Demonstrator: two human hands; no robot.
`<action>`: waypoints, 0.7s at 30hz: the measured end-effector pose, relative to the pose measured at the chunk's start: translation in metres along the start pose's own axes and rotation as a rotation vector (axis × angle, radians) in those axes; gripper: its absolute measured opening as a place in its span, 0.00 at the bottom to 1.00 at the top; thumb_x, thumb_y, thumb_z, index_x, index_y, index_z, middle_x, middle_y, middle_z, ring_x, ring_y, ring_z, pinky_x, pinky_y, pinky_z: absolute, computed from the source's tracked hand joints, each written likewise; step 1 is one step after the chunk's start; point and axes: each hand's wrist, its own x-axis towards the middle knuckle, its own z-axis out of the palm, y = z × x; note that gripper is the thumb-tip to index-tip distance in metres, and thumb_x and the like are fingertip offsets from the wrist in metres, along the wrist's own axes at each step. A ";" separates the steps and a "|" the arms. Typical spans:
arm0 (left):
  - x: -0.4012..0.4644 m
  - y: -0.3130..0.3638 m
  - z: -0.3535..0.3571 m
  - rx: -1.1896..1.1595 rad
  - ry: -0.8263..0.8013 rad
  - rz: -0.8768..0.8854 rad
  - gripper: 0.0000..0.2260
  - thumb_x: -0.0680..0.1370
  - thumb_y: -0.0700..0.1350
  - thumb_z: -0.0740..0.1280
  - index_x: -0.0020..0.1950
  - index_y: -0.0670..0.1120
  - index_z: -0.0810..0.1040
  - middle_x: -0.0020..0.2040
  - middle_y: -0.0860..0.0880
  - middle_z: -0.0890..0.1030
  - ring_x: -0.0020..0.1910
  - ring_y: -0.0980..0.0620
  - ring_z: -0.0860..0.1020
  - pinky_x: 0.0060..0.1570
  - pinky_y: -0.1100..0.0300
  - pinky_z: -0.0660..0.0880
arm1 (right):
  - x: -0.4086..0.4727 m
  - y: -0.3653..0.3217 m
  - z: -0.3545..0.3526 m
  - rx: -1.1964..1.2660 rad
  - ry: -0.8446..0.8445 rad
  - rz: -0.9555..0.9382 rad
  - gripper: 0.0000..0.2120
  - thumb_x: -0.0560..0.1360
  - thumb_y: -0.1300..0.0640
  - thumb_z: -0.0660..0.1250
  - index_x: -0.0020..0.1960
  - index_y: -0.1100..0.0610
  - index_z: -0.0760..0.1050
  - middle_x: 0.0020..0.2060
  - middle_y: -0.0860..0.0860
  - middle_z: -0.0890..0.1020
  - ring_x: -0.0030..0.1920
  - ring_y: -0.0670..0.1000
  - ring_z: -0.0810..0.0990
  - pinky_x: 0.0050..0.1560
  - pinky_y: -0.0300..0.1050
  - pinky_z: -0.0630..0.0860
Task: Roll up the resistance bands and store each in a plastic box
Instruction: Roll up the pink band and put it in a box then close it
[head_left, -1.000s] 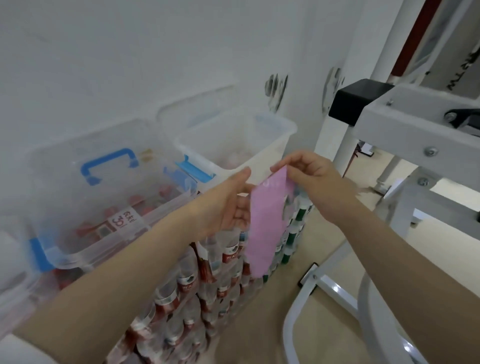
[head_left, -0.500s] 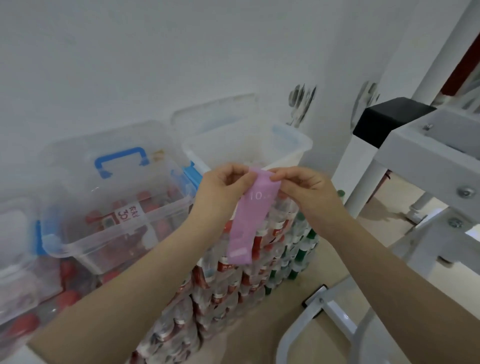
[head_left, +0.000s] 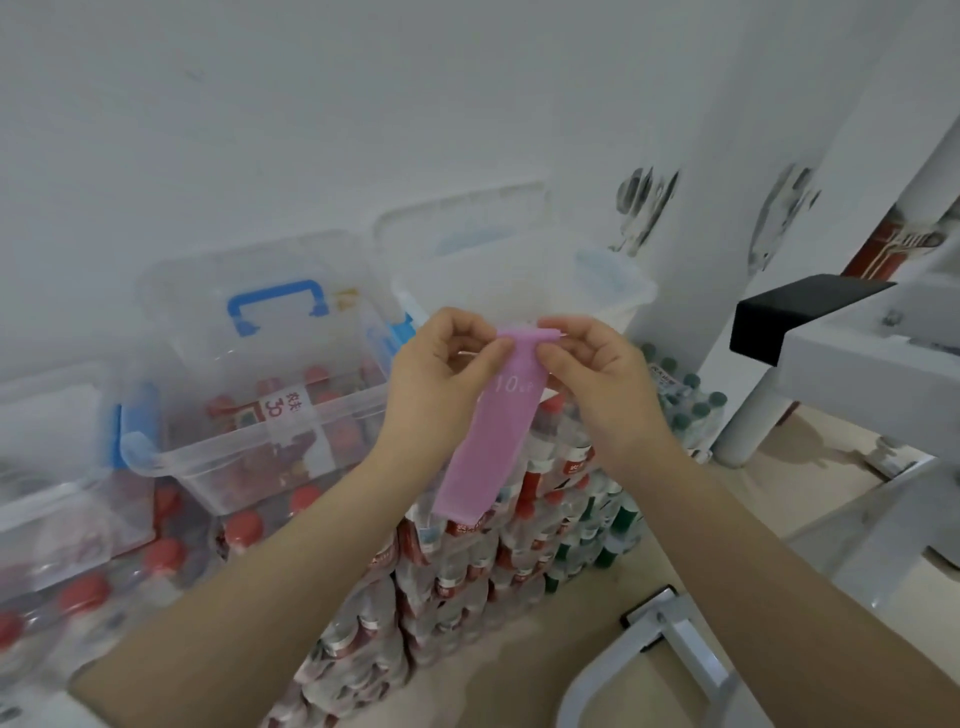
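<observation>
A pink resistance band (head_left: 493, 436) marked "10" hangs down flat in front of me. My left hand (head_left: 441, 384) pinches its top left corner and my right hand (head_left: 597, 379) pinches its top right edge, where the top is folded over a little. Behind the hands stands an open clear plastic box (head_left: 613, 291), its lid leaning on the wall. Left of it sits a clear box with a blue handle (head_left: 171, 457), its inside hazy through the plastic.
The boxes rest on stacked packs of water bottles (head_left: 467, 571) with red and green caps. Another clear box (head_left: 47, 499) is at far left. A white metal frame (head_left: 857, 364) with a black end cap stands at right, its foot (head_left: 670, 639) on the beige floor.
My left hand has taken hold of the band's top beside my right hand. Both hands have moved left and closer together, and the top edge has begun to fold over.
</observation>
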 end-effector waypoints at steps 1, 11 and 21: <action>-0.002 0.000 0.000 -0.022 -0.011 -0.020 0.09 0.74 0.42 0.69 0.42 0.54 0.71 0.37 0.54 0.80 0.34 0.58 0.78 0.34 0.68 0.73 | 0.000 0.000 0.001 -0.001 -0.005 0.008 0.08 0.74 0.66 0.64 0.45 0.53 0.76 0.36 0.48 0.82 0.36 0.43 0.81 0.41 0.40 0.79; -0.009 -0.006 -0.014 0.099 -0.129 -0.067 0.04 0.74 0.42 0.68 0.46 0.41 0.77 0.39 0.45 0.82 0.33 0.52 0.78 0.33 0.60 0.74 | -0.003 0.000 0.002 -0.282 -0.103 -0.107 0.03 0.74 0.61 0.67 0.48 0.57 0.76 0.42 0.54 0.82 0.42 0.51 0.82 0.43 0.44 0.80; -0.015 -0.002 -0.054 -0.017 -0.241 -0.044 0.05 0.79 0.40 0.60 0.46 0.49 0.71 0.37 0.41 0.83 0.35 0.50 0.80 0.40 0.60 0.76 | 0.003 -0.004 0.030 -0.288 -0.242 -0.214 0.12 0.76 0.65 0.61 0.42 0.48 0.70 0.35 0.53 0.77 0.36 0.55 0.75 0.38 0.57 0.76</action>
